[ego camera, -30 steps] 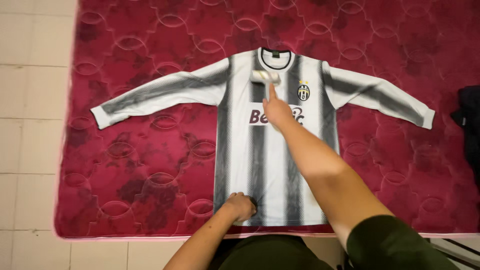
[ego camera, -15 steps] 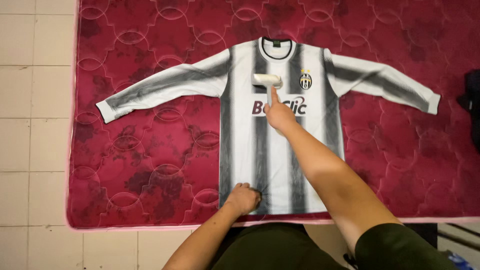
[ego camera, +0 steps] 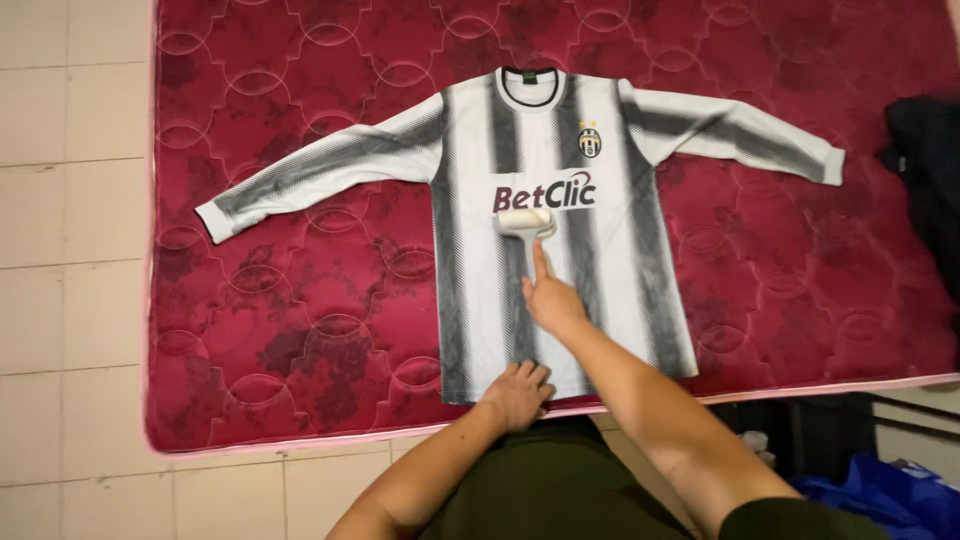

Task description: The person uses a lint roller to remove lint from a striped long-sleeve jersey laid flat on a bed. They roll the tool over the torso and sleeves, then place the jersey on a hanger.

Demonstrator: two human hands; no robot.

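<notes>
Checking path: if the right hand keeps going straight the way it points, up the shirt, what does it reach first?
Right hand points its lint roller up the striped shirt; first in line looks like the printed chest lettering.

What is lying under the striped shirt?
The striped shirt lies flat on a dark red quilted mattress, which rests on pale floor tiles. The mattress part beneath the shirt is covered, so unseen.

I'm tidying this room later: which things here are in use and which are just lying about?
In use: lint roller in right hand; striped shirt pinned by left hand; red mattress.
Lying about: dark garment; blue bag.
</notes>
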